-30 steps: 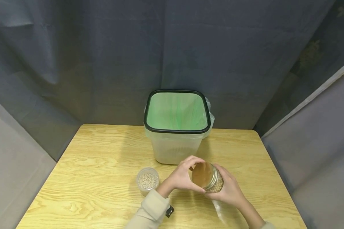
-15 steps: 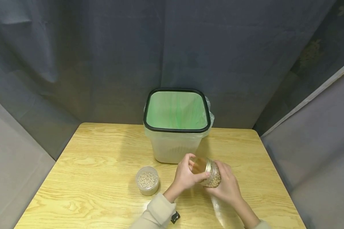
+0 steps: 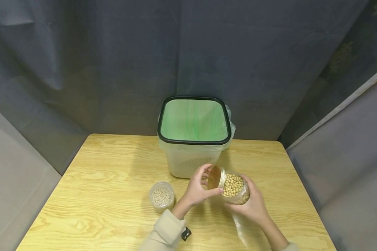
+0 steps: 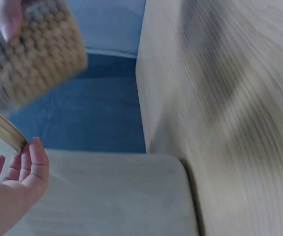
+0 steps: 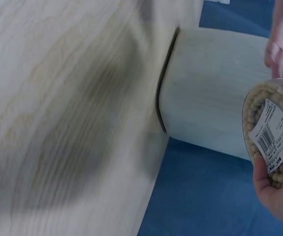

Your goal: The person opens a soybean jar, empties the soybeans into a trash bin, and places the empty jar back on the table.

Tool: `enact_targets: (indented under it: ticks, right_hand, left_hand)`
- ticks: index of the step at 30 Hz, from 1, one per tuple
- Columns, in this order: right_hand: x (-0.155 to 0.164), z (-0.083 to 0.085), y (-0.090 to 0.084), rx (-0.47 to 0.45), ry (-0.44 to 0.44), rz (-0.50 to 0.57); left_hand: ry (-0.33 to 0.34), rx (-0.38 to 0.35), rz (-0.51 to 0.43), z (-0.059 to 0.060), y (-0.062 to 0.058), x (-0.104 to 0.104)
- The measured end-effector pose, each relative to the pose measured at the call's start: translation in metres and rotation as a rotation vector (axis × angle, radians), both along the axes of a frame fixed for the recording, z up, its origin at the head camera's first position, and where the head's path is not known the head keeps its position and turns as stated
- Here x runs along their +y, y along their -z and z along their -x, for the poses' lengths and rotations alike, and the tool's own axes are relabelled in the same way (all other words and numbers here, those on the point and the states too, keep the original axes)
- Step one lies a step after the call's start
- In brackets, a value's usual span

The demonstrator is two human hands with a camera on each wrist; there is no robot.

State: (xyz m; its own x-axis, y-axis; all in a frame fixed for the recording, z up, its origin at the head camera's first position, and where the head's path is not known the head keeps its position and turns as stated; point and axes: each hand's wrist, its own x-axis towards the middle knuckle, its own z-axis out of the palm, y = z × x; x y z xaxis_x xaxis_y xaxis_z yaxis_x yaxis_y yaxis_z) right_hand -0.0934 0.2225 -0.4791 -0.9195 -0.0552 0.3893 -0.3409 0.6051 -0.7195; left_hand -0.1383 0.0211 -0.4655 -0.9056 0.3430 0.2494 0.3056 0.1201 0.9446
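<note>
A: 2 hands at work over the table (image 3: pixel 106 167). Right hand (image 3: pixel 254 205) cups the jar (image 3: pixel 235 190) from below and behind, fingers curled round its clear wall; mouth tipped toward the left hand, soybeans (image 3: pixel 232 184) showing.

B: Left hand?

A: Left hand (image 3: pixel 196 190) pinches the gold lid (image 3: pixel 216 177) by its rim, thumb below, fingers arched over the top. The lid stands on edge just at the jar mouth, clear of the threads (so it reads as off, not seated).

B: Why that grip?

A: My guess: one hand steadies the body, the other works the lid.

B: Surroundings?

A: Left of the left-hand fingers, 1 small open cup (image 3: pixel 162 197) of paler beans. Beyond the fingertips, a bin (image 3: pixel 176 164) with a green liner and black rim. Pale wood-grain tabletop; grey-blue curtains close the space on 3 sides.
</note>
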Motion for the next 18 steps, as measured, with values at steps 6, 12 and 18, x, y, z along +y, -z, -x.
enact_targets:
  ticks: [6, 12, 18]
  right_hand:
    - [0.011, -0.003, -0.014, 0.006, 0.046, 0.024]
    - [0.018, -0.008, -0.029, -0.035, 0.073, 0.038]
    - [0.025, -0.010, -0.039, -0.044, 0.070, 0.079]
  left_hand:
    - [0.013, -0.056, -0.031, -0.003, -0.008, -0.014]
    - [-0.019, -0.049, 0.035, 0.001, 0.009, -0.017]
    - [-0.018, -0.027, 0.113, 0.006, 0.032, -0.016]
